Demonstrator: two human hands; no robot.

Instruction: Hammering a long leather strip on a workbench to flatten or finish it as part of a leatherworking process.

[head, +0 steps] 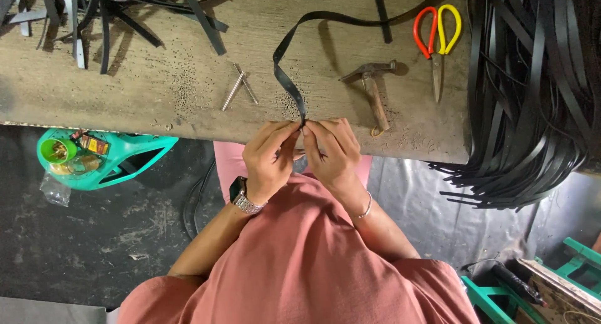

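Observation:
A long black strap [286, 73] snakes across the worn wooden bench [156, 86] and ends at the bench's near edge. Both hands pinch that end together. My left hand [270, 158], with a wristwatch, grips it from the left with thumb and fingers. My right hand [335, 152], with a thin bracelet, grips it from the right. The fingertips of both hands meet at the strap's tip, which hides whatever small part may be there.
A small hammer [372, 89] lies just beyond my right hand. Scissors with red and yellow handles [436, 39] lie farther back. A metal V-shaped tool [238, 86] lies at centre. Black straps hang in a bundle [532, 92] at right and pile [113, 11] at back left. A green stool [103, 158] stands below left.

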